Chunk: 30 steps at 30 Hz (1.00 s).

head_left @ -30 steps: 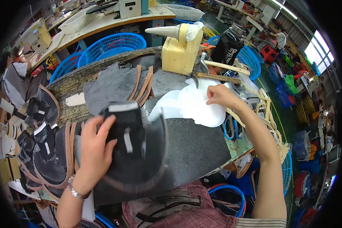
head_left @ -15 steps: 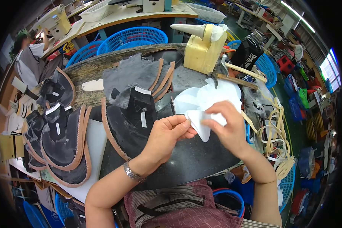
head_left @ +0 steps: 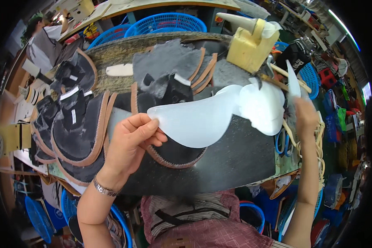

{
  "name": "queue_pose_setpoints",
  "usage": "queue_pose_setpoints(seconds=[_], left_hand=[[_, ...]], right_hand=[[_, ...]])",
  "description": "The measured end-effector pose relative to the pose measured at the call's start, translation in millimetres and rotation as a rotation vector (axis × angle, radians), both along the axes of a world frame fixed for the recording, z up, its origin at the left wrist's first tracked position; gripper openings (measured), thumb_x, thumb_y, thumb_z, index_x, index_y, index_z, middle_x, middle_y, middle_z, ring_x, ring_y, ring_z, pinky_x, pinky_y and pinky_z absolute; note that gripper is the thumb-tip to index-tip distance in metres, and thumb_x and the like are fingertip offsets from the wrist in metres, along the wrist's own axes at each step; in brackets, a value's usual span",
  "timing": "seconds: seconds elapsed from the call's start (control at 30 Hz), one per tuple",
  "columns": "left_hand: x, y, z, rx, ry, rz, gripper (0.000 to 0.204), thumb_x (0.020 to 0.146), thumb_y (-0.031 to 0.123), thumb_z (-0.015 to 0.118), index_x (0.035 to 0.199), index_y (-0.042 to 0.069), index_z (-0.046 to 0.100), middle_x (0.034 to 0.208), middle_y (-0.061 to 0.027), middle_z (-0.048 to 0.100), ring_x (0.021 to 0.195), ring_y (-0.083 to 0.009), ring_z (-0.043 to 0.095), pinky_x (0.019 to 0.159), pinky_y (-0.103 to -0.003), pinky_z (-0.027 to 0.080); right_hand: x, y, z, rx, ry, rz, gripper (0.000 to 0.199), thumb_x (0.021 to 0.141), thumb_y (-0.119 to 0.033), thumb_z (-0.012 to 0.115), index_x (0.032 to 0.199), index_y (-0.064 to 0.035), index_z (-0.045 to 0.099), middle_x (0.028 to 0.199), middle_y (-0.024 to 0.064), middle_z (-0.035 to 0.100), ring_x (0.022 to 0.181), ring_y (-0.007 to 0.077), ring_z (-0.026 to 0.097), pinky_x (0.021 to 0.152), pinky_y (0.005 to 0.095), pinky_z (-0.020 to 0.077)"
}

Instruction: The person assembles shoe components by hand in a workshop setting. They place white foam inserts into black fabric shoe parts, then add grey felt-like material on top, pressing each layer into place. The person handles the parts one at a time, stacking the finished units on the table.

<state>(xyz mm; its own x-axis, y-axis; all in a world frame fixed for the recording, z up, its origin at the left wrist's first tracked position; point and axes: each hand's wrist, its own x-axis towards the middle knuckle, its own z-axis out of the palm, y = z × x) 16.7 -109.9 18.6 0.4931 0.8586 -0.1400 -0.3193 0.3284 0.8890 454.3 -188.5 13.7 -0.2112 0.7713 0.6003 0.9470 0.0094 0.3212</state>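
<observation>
Left hand (head_left: 130, 142) pinches the thin, flexible white insert (head_left: 198, 120) at its 9 o'clock edge; right hand (head_left: 306, 118) pinches a white strip (head_left: 292, 80).

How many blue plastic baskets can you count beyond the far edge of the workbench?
2: one large blue plastic mesh basket at top centre, another partly hidden to its left. More blue baskets elsewhere may be hidden.

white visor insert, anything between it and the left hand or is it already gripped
Nothing visible stands between them: the left hand already pinches the near end of the white visor insert, lifted above the dark cap piece. The right hand holds a separate thin white piece at the right.
</observation>
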Motion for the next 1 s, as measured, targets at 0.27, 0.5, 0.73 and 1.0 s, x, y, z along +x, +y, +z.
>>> queue_pose_setpoints(seconds=[0.27,0.5,0.73,1.0], left_hand=[[-5.3,-15.0,-21.9,-0.035,0.282,0.025,0.013,0.087,0.013,0.060,0.085,0.000,0.061,0.074,-0.0073,0.065,0.064,-0.0105,0.062,0.058,-0.020,0.050],[-21.6,-9.1,-50.9,0.079,0.754,0.034,0.017,0.083,0.015,0.064,0.077,-0.001,0.063,0.069,-0.0032,0.062,0.061,-0.0073,0.058,0.056,-0.020,0.047],[-23.1,-3.9,-60.8,0.123,0.814,0.008,0.018,0.081,0.014,0.064,0.071,-0.002,0.063,0.064,-0.0032,0.061,0.057,-0.0080,0.057,0.052,-0.020,0.047],[-24.6,-10.9,-70.8,0.958,1.355,0.121,0.010,0.076,0.008,0.066,0.071,0.000,0.063,0.052,-0.0059,0.054,0.049,-0.0139,0.056,0.051,-0.025,0.045]], right_hand=[[-162.1,22.2,-21.2,-0.964,1.900,0.299,0.033,0.081,-0.011,0.064,0.112,0.0006,0.057,0.083,0.0050,0.059,0.067,0.0087,0.057,0.056,0.0224,0.0484],[-184.8,53.8,-61.5,-1.113,1.754,0.170,0.011,0.080,-0.009,0.065,0.087,-0.0003,0.062,0.071,0.0021,0.059,0.059,0.0057,0.053,0.055,0.0195,0.0444],[-189.6,56.4,-64.0,-1.191,1.559,0.175,0.011,0.080,-0.009,0.065,0.079,0.0000,0.061,0.067,0.0010,0.058,0.058,0.0062,0.051,0.054,0.0205,0.0413],[-210.7,43.9,-53.3,-0.763,0.539,0.211,0.033,0.067,-0.017,0.074,0.093,-0.0069,0.056,0.086,0.0103,0.057,0.073,0.0314,0.061,0.061,0.0405,0.0480]])
